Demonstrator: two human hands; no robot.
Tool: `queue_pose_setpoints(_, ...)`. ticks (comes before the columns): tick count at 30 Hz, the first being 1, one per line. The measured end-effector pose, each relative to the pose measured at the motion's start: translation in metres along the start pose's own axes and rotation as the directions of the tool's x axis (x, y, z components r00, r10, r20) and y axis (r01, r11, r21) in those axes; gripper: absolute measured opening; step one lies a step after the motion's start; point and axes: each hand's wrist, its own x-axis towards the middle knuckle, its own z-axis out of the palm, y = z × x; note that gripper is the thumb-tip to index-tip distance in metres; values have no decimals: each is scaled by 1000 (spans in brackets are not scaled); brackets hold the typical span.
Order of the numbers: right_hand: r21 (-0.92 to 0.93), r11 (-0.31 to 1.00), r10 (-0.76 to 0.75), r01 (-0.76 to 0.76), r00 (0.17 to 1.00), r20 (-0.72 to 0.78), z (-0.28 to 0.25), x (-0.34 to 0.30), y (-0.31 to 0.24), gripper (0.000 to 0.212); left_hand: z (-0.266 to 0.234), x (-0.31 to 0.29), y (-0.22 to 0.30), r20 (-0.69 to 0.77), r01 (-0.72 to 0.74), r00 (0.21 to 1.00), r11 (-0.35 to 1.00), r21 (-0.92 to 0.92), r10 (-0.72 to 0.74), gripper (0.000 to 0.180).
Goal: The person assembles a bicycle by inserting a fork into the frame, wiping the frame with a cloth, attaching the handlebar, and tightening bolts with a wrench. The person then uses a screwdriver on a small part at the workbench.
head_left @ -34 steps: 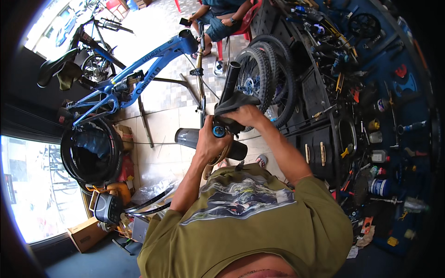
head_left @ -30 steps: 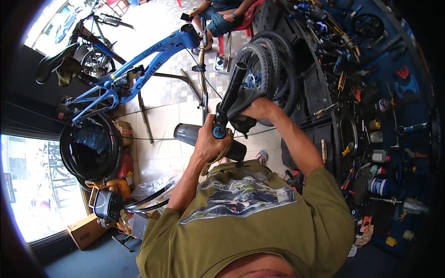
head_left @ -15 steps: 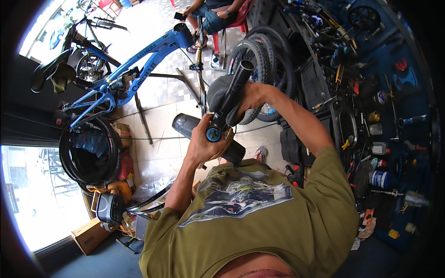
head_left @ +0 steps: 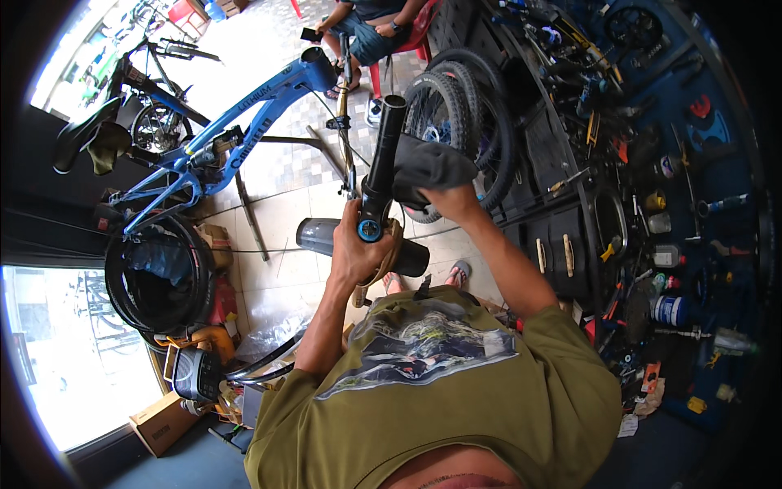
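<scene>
My left hand is wrapped round the crown of a black bicycle suspension fork. The fork's steerer tube points up and away from me, with a blue round cap at the crown beside my thumb. A dark, smooth curved piece sticks out to the left behind that hand. My right hand, closed, grips a bunched black cloth just right of the steerer. Whether the cloth touches the tube I cannot tell.
A blue bicycle frame hangs ahead on the left. Tyred wheels lean beyond my right hand, beside black drawers and a wall of tools. Loose rims stand at the left. A seated person is at the far side.
The cloth was round the steerer tube; my right hand has drawn it off to the right and nearer. The fork has shifted slightly left and stands more upright in my left hand.
</scene>
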Motion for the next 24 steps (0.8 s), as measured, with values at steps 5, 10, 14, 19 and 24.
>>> queue_pose_setpoints(5, -69, 991, -117, 117, 993, -4, 27, 30, -5, 23, 9, 3, 0, -1, -68, 998, 998, -9, 68, 55)
queue_pose_setpoints(10, 455, 866, 278, -208, 956, -91, 49, 78, -39, 16, 5, 1, -5, -1, -50, 999, 998, -28, 50, 55)
queue_pose_setpoints(14, 524, 840, 243, -141, 961, -131, 51, 101, -49, 20, 0, 0, -14, 21, -45, 999, 995, -94, 48, 56)
queue_pose_setpoints(19, 458, 887, 160, -53, 967, -198, 41, 119, -66, 20, 0, -3, -26, -1, -100, 995, 989, -107, 101, 55)
queue_pose_setpoints(24, 597, 780, 521, -188, 725, -452, 3, 136, -93, 28, 1, -6, -32, 45, -63, 997, 991, -118, 69, 57)
